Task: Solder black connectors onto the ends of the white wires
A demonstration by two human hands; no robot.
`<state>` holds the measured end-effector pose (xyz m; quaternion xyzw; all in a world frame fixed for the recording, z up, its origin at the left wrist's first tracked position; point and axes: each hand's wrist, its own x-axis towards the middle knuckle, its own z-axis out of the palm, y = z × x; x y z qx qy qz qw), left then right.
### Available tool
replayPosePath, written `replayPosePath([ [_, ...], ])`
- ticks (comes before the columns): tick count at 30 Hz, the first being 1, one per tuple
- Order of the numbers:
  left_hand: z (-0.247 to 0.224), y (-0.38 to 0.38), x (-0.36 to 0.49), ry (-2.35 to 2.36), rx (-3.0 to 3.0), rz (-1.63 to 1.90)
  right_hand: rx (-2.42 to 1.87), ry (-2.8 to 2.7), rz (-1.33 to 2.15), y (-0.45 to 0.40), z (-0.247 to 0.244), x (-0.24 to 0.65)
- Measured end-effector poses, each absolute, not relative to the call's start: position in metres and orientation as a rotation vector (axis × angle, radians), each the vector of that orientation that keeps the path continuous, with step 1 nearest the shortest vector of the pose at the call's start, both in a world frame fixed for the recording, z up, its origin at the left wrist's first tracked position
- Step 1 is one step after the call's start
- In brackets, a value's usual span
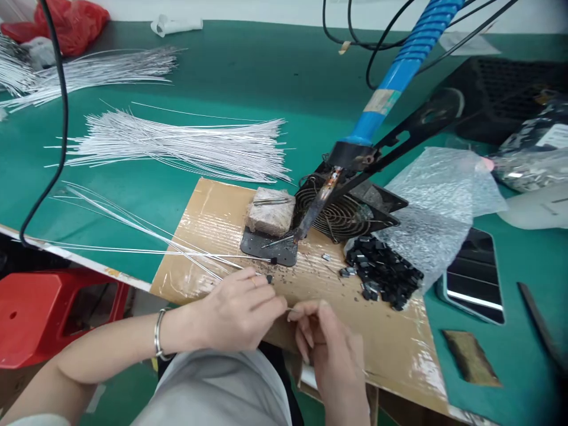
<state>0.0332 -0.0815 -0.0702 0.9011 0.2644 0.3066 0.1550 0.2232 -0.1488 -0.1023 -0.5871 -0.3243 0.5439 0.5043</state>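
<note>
My left hand [246, 310] is closed over the front of the cardboard [231, 207], with white wires [177, 244] running out from beneath it to the left. A small black piece shows at its knuckles. Close beside it, my right hand [326, 340] has its thumb and fingers pinched together. A thin strand spans the gap between the two hands; its ends are hidden by the fingers. Just beyond, a soldering iron [319, 204] points down at a dark plate [255, 244], where a wire with a black end lies. A block [270, 213] rests on the plate.
Black connectors [384, 269] are heaped on the cardboard's right, by bubble wrap [439, 201] and a fan [341, 213]. A phone [474, 275] and a brown pad [471, 358] lie farther right. Bundled white wires [186, 142] lie at the back left. A red stool [35, 313] stands left.
</note>
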Motion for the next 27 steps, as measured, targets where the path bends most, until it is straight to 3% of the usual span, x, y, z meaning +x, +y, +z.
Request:
replayPosePath([
  [4, -0.044, -0.06, 0.024, 0.929, 1.803, 0.396, -1.445, -0.84, 1.178, -0.149, -0.099, 0.23],
  [10, -0.036, -0.041, 0.022, 0.918, 1.427, 0.337, -1.436, -0.948, 1.188, -0.144, -0.087, 0.215],
  [21, -0.043, -0.055, 0.022, 0.995, 1.448, 0.267, -1.334, -1.463, 1.051, -0.126, -0.081, 0.212],
  [27, -0.045, -0.062, 0.026, 1.071, 1.394, 0.304, -1.357, -1.394, 1.091, -0.127, -0.082, 0.217],
])
